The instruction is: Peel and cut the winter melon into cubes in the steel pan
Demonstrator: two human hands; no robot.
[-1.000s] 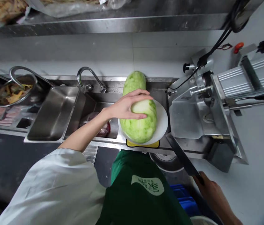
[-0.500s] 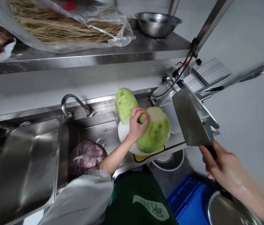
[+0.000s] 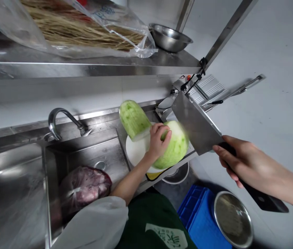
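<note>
My right hand [image 3: 236,160] grips the black handle of a broad cleaver [image 3: 197,126]. Its blade is raised to the right of a peeled, pale green winter melon piece [image 3: 176,148], overlapping its edge in view; whether they touch I cannot tell. My left hand [image 3: 160,140] holds this piece from its left side, fingers curled over the top. Underneath is a round white cutting board [image 3: 136,152]. Behind it lies a second peeled winter melon piece [image 3: 133,119], its cut end toward the board.
Left of the board is a steel sink with a faucet [image 3: 65,116] and bagged meat [image 3: 86,186]. A slicing machine [image 3: 206,90] stands behind right. Overhead, a steel shelf [image 3: 84,69] carries a bag of dried strands and a bowl [image 3: 171,38]. A blue crate [image 3: 203,214] sits below.
The cleaver has come left and closer to the melon piece in my left hand. My left hand stays on that piece. The whole view has shifted slightly.
</note>
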